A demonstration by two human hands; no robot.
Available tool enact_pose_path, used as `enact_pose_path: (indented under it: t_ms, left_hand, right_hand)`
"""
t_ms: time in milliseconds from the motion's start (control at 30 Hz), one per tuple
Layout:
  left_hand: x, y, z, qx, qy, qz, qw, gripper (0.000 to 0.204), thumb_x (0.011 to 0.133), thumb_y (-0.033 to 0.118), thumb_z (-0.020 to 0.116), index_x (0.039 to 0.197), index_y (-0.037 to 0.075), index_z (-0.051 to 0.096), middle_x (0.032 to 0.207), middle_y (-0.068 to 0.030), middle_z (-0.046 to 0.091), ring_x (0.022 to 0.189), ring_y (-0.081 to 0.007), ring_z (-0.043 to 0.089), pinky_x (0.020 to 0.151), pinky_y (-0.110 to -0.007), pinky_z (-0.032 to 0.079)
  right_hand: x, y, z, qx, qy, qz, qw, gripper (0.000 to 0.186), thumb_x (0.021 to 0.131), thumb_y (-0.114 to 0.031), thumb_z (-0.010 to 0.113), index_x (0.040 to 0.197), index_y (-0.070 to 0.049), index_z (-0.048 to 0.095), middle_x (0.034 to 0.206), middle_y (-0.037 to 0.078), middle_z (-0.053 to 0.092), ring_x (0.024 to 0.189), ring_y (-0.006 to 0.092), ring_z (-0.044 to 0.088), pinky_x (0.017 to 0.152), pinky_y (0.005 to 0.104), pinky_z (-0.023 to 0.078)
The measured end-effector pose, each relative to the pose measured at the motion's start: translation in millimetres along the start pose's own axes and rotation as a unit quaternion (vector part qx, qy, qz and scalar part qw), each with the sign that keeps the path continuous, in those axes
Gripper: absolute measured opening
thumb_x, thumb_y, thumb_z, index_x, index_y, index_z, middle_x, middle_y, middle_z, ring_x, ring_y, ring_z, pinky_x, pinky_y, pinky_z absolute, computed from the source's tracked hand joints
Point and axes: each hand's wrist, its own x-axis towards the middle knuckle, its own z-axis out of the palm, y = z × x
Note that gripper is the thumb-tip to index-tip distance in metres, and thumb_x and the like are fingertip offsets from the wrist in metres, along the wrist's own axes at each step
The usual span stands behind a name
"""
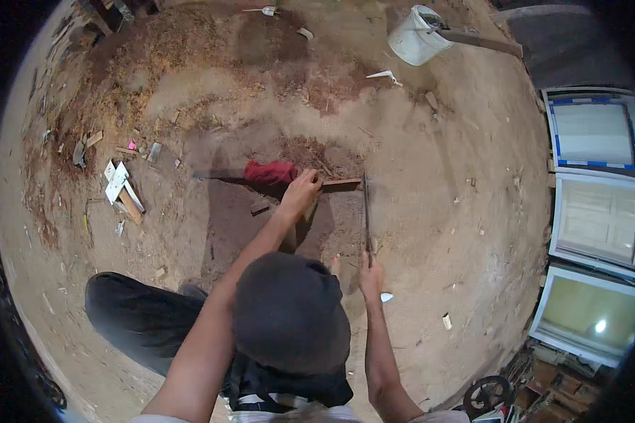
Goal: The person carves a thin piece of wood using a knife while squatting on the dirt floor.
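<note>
The left hand [303, 192] holds with bent fingers a narrow wooden strip [342, 185] beside wrinkled red cloth [268, 173], and the right hand [372, 278] grips a thin, blade-like tool [366, 215] at the strip's right end.

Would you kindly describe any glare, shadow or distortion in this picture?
In the head view, glare makes a white spot on the lowest pane; the white frames look bent near the black rim; the dark ground nearer than the red cloth may be shadow or stain.

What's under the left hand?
A reddish-brown wood strip juts out from the right side of the left hand; red cloth shows at its left. What the palm and fingers cover can't be seen, including how the strip continues.
</note>
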Motion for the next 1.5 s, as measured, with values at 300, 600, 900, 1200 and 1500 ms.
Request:
enact_pose_path:
  t_ms: [300, 600, 900, 1200, 1500]
  left_hand:
    - [-1, -8, 6, -0.003, 0.017, 0.006, 1.000, 0.032, 0.074, 0.002, 0.059, 0.105, 0.007, 0.064, 0.104, -0.0117, 0.055, 0.103, -0.0304, 0.055, 0.082, -0.039, 0.050]
    - [-7, -5, -3, -0.008, 0.023, 0.008, 1.000, 0.021, 0.076, 0.006, 0.058, 0.096, 0.003, 0.063, 0.096, -0.0118, 0.052, 0.099, -0.0283, 0.054, 0.080, -0.039, 0.050]
    - [2, -15, 1, 0.003, 0.021, 0.001, 1.000, 0.018, 0.075, 0.006, 0.060, 0.092, 0.001, 0.063, 0.095, -0.0123, 0.052, 0.097, -0.0296, 0.055, 0.079, -0.040, 0.050]
    - [0, -7, 2, 0.014, 0.032, 0.019, 0.999, 0.015, 0.076, 0.009, 0.060, 0.088, 0.001, 0.065, 0.097, -0.0128, 0.052, 0.098, -0.0299, 0.054, 0.080, -0.039, 0.051]
    - [-1, -17, 9, 0.020, 0.022, 0.024, 0.999, 0.017, 0.074, 0.006, 0.059, 0.090, 0.001, 0.065, 0.099, -0.0144, 0.054, 0.101, -0.0301, 0.053, 0.086, -0.038, 0.048]
  right_hand:
    - [-4, -4, -15, 0.023, -0.047, 0.033, 0.998, 0.045, 0.096, -0.038, 0.050, 0.086, 0.005, 0.058, 0.060, 0.014, 0.049, 0.057, 0.0205, 0.048, 0.056, 0.0386, 0.040]
    - [-10, -52, -49, 0.156, -0.033, 0.101, 0.982, 0.040, 0.097, -0.033, 0.050, 0.082, 0.004, 0.057, 0.058, 0.009, 0.047, 0.058, 0.0144, 0.049, 0.056, 0.0356, 0.041]
    - [3, -18, -17, 0.084, -0.064, 0.016, 0.994, 0.042, 0.096, -0.032, 0.050, 0.078, 0.005, 0.056, 0.058, 0.013, 0.049, 0.057, 0.0169, 0.047, 0.056, 0.0381, 0.041]
    - [-3, -44, -43, 0.128, -0.023, 0.063, 0.989, 0.045, 0.096, -0.035, 0.051, 0.069, 0.000, 0.052, 0.055, 0.002, 0.041, 0.056, 0.0098, 0.042, 0.049, 0.0326, 0.035]
    - [14, -27, -6, 0.046, -0.120, 0.047, 0.991, 0.047, 0.097, -0.038, 0.047, 0.093, 0.007, 0.058, 0.072, 0.023, 0.058, 0.071, 0.0354, 0.057, 0.065, 0.0425, 0.043]
